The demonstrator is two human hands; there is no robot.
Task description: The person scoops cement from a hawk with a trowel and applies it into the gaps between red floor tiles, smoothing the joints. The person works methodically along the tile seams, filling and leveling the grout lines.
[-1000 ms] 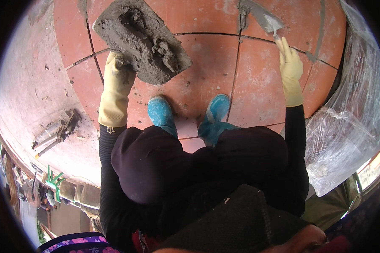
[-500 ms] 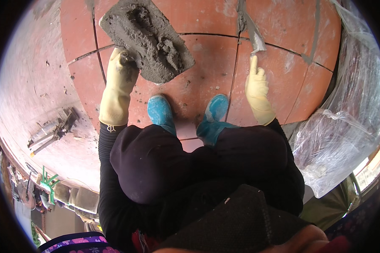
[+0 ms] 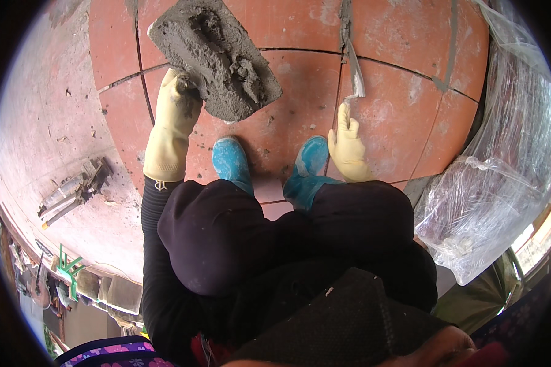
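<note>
Grey wet mortar lies heaped on a flat rectangular board (image 3: pixel 251 104), which my left hand (image 3: pixel 176 113) grips at its near left edge. A cream rubber glove covers that hand, smeared with grey at the fingers. In my right hand (image 3: pixel 349 147), also gloved, is a narrow pointing trowel (image 3: pixel 356 79); its handle is mostly hidden by the fingers. The slim blade reaches away from me along a joint (image 3: pixel 345 30) between red floor tiles (image 3: pixel 306 79). Beyond the tip that joint holds grey mortar, while the nearer part looks like a dark open gap.
My blue boots (image 3: pixel 231 160) stand on the tiles between both hands. Crumpled clear plastic sheeting (image 3: pixel 490 189) covers the right side. A dusty metal tool (image 3: pixel 76 189) lies on the pale floor at left. Crumbs of mortar dot the tiles.
My right hand has come nearer to me and slightly left, drawing the trowel back along the joint. The left hand and the mortar board have hardly moved.
</note>
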